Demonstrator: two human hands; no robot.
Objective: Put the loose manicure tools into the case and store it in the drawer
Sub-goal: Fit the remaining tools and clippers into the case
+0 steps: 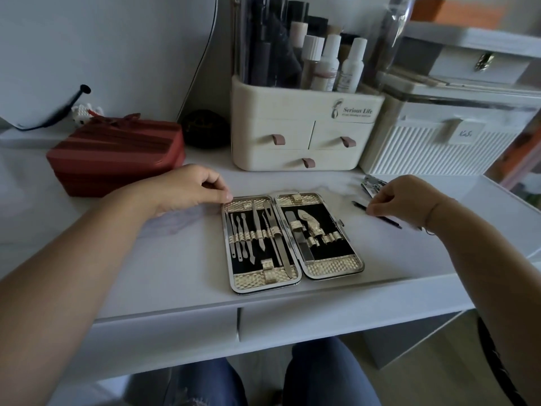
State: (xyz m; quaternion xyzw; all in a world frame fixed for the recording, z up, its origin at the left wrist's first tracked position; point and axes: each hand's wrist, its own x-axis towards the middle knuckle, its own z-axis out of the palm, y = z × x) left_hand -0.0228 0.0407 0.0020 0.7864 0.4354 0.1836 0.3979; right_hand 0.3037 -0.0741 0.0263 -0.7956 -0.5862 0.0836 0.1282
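An open manicure case (330,266) lies flat on the white desk, gold-trimmed with a black lining, and several metal tools are strapped in both halves. My left hand (187,187) has curled fingers touching the case's far left corner. My right hand (401,200) sits to the right of the case, its fingertips pinching a thin dark tool (389,220) that lies on the desk. Silver nail clippers (371,184) lie just beyond that hand, partly hidden by it.
A cream cosmetics organiser (304,136) with three small drawers stands behind the case. A white ribbed box (433,150) is at the right, a red striped box (117,158) at the left. Two desk drawers (322,323) sit shut under the front edge.
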